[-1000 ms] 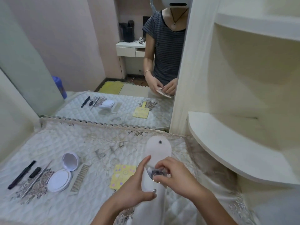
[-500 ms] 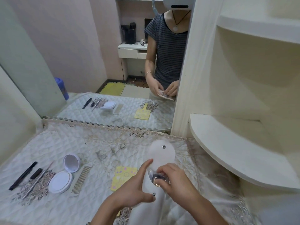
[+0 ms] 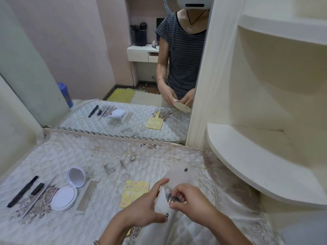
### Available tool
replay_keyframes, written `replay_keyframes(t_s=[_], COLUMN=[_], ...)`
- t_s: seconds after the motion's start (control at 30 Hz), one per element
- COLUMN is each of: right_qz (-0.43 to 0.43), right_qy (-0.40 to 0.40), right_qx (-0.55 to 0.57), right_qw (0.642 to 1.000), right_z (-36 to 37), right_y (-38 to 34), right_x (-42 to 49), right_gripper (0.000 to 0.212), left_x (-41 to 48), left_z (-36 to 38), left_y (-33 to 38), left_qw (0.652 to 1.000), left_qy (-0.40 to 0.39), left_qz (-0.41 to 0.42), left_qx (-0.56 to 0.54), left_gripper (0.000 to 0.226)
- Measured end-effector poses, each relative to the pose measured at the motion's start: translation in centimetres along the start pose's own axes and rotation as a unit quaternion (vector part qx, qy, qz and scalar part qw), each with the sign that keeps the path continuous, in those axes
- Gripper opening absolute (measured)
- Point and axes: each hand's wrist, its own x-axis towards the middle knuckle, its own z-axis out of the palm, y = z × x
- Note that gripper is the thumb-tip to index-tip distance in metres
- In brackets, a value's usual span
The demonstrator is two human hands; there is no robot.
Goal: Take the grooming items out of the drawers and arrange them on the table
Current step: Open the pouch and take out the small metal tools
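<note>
We're partway: pens (image 3: 23, 190), compact (image 3: 64, 198), comb (image 3: 87, 196) & yellow card (image 3: 135, 192) lie on the table (image 3: 123, 156), left side. Near centre, left hand (image 3: 141, 213) grips the pouch (image 3: 178, 175); right hand (image 3: 191, 200) pinches metal tools (image 3: 172, 198) at its mouth, not yet out.

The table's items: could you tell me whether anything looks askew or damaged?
Nothing stands out: pencil, open compact, comb and yellow card lie in order; left hand holds the white pouch, right hand pinches its contents.
</note>
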Motion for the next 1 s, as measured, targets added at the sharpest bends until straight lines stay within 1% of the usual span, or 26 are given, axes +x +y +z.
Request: replay_keyframes(t_s=[0.07, 0.17, 0.33, 0.4, 0.47, 0.6, 0.7, 0.8, 1.0], right_qz=[0.010, 0.030, 0.042, 0.035, 0.029, 0.019, -0.004, -0.009, -0.005], right_qy=[0.003, -0.014, -0.027, -0.041, -0.057, -0.064, -0.063, -0.047, -0.035], right_qx=[0.034, 0.091, 0.133, 0.133, 0.110, 0.085, 0.066, 0.093, 0.139], right_qw=[0.999, 0.995, 0.990, 0.990, 0.992, 0.994, 0.996, 0.995, 0.990], right_z=[0.0, 0.2, -0.9, -1.6, -1.7, -1.2, -1.0, -1.1, -1.5], right_y=[0.1, 0.2, 1.0, 1.0, 0.7, 0.3, 0.3, 0.6, 1.0], right_x=[0.1, 0.0, 0.3, 0.6, 0.7, 0.6, 0.3, 0.3, 0.7], right_gripper=[0.026, 0.023, 0.025, 0.024, 0.025, 0.030, 0.037, 0.038, 0.031], left_x=[0.1, 0.1, 0.0, -0.1, -0.1, -0.1, -0.3, -0.6, -1.1], left_z=[-0.1, 0.0, 0.6, 0.7, 0.7, 0.9, 0.9, 0.8, 0.7], left_y=[0.0, -0.4, -1.5, -1.7, -1.8, -2.1, -2.2, -2.1, -2.0], left_qw=[1.000, 1.000, 1.000, 0.999, 0.999, 0.997, 0.992, 0.987, 0.987], left_qy=[-0.006, -0.017, -0.029, -0.025, -0.019, -0.002, 0.002, -0.012, -0.032], left_qz=[0.000, 0.007, 0.001, 0.001, -0.001, -0.005, -0.020, -0.022, -0.017], left_qx=[0.004, 0.000, -0.009, -0.024, -0.046, -0.079, -0.125, -0.156, -0.155], left_gripper=[0.091, 0.088, 0.087, 0.087, 0.088, 0.089, 0.089, 0.089, 0.086])
